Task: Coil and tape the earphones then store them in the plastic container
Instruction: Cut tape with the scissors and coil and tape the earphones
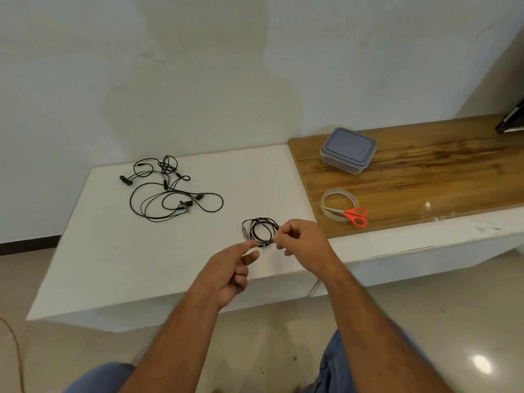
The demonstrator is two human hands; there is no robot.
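Observation:
A coiled black earphone (259, 229) hangs just above the white table (119, 251), bound at its near side by a bit of clear tape. My right hand (302, 243) pinches the coil at the taped spot. My left hand (231, 272) pinches the tape end with thumb and forefinger from the left. A closed plastic container (348, 150) with a grey-blue lid stands on the wooden board (425, 171) at the right. The clear tape roll (338, 205) lies nearer on the board.
Several loose black earphones (170, 191) lie tangled at the table's far left. Orange-handled scissors (353, 214) rest across the tape roll. A dark object (511, 120) sits at the board's far right edge. My knees show below the table's front edge.

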